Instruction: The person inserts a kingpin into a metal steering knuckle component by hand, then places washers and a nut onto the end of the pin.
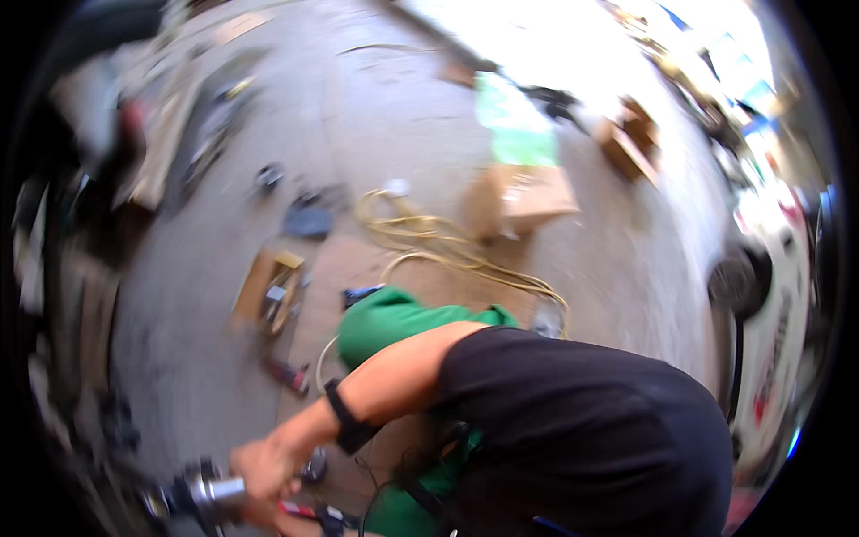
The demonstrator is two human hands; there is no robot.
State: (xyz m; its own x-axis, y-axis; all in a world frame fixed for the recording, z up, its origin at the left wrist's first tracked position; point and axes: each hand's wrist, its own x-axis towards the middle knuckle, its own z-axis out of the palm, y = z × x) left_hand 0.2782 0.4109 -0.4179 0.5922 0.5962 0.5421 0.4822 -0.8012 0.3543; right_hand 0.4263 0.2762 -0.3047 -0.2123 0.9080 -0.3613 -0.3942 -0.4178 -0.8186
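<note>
My right hand (264, 469) reaches to the lower left from a short black sleeve, a dark band on its wrist. Its fingers are curled against the end of a silver cylindrical metal part (217, 490), joined to a darker body; motion blur hides its exact kind. Below, part of my left hand (258, 513) shows close to the same part, its fingers mostly hidden. A red-and-black tool (309, 511) lies beside the hands, too blurred to name. A small dark round object (314, 465) is just right of my right hand.
Green-trousered knee (385, 324) rises beside my arm. A yellow hose (420, 234) lies coiled on brown cardboard (344, 268). Cardboard boxes (528, 197) stand beyond, one with green plastic. An open small box (268, 291) and a red-dark tool (288, 374) lie left. Clutter lines the left side.
</note>
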